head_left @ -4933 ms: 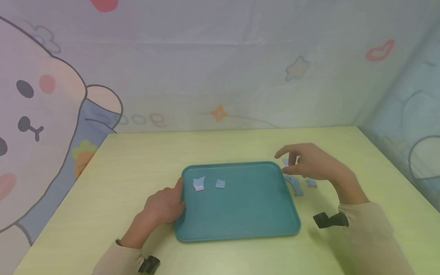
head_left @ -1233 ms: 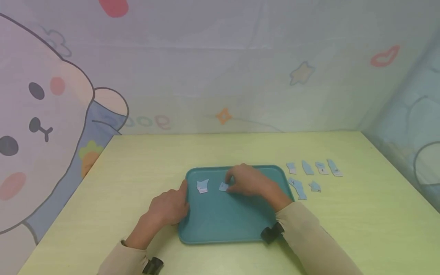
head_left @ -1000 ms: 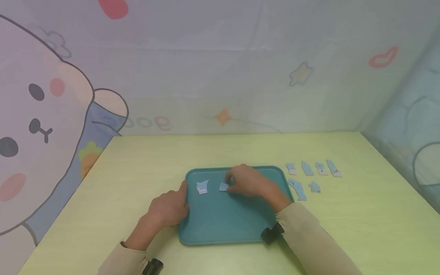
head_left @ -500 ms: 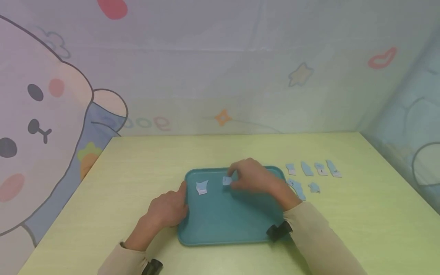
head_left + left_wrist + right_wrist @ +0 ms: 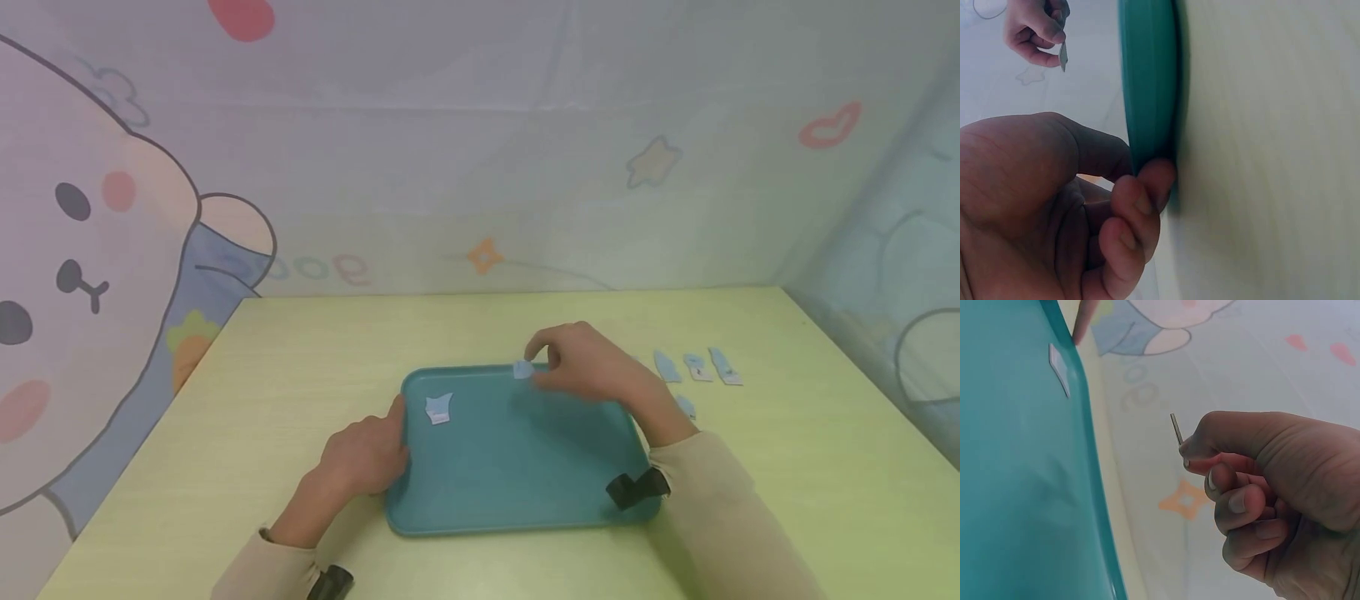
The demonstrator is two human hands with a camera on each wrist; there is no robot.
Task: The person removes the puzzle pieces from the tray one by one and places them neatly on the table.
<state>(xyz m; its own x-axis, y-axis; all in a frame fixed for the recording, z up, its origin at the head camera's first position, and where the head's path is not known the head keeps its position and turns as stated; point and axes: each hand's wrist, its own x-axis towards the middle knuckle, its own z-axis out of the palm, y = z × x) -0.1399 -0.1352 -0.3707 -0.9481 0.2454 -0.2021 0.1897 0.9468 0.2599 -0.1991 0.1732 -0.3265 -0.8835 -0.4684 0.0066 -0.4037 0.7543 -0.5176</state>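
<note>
My right hand (image 5: 592, 365) pinches a small light-blue puzzle piece (image 5: 522, 369) between thumb and fingertip, raised above the far part of the teal tray (image 5: 495, 483). In the right wrist view the puzzle piece (image 5: 1176, 430) appears edge-on, clear of the tray surface. At the tray's left side my left hand (image 5: 365, 455) holds the rim. The left wrist view has its fingers curled at the edge of the tray (image 5: 1149, 81). Another puzzle piece (image 5: 438, 408), blue with a pale lower part, lies near the tray's far left corner.
Right of the tray, more puzzle pieces lie on the yellow table (image 5: 322, 350), among them a narrow one (image 5: 724, 367), a pale-bottomed one (image 5: 697, 367) and a plain blue one (image 5: 666, 367). My right hand and forearm cover others. A patterned cloth (image 5: 420, 167) hangs behind.
My right hand has picked the small puzzle piece up off the tray and moved it right and away from me. The left hand stays on the rim.
</note>
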